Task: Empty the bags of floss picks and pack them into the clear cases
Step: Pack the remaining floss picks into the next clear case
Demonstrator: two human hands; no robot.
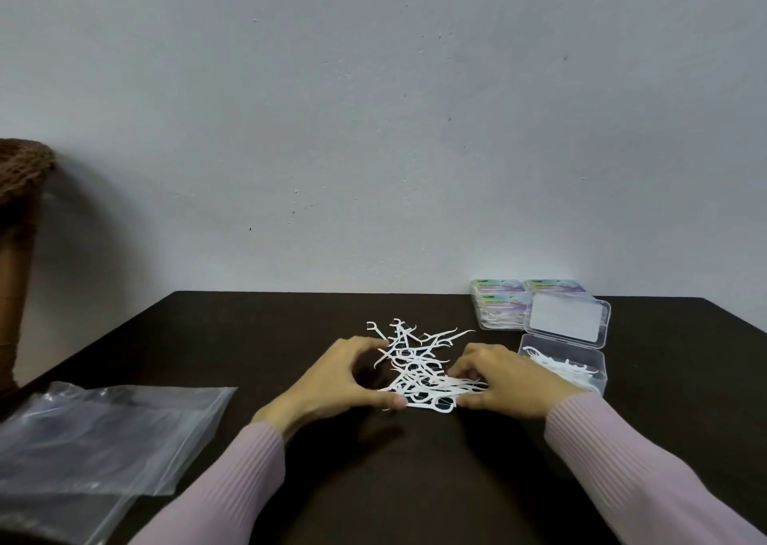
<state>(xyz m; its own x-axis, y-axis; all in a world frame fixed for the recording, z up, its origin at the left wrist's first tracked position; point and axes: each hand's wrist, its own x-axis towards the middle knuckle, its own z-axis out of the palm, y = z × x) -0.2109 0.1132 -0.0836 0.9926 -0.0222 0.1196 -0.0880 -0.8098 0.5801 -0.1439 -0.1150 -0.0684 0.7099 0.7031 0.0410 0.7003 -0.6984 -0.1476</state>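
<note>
A loose pile of white floss picks point(415, 357) lies on the dark table point(249, 337). My left hand point(336, 382) curls around the pile's left side, thumb and fingers touching picks. My right hand point(502, 378) presses in from the right, fingertips on a bunch of picks at the pile's near edge. An open clear case point(581, 364) stands just right of my right hand, with several picks inside and its lid point(566, 318) raised behind it. Empty clear plastic bags point(99, 436) lie flat at the near left.
Closed cases with coloured labels point(504, 303) are stacked at the back right against the wall. A brown woven basket point(20, 212) stands beyond the table's left corner. The table's far edge meets a pale wall.
</note>
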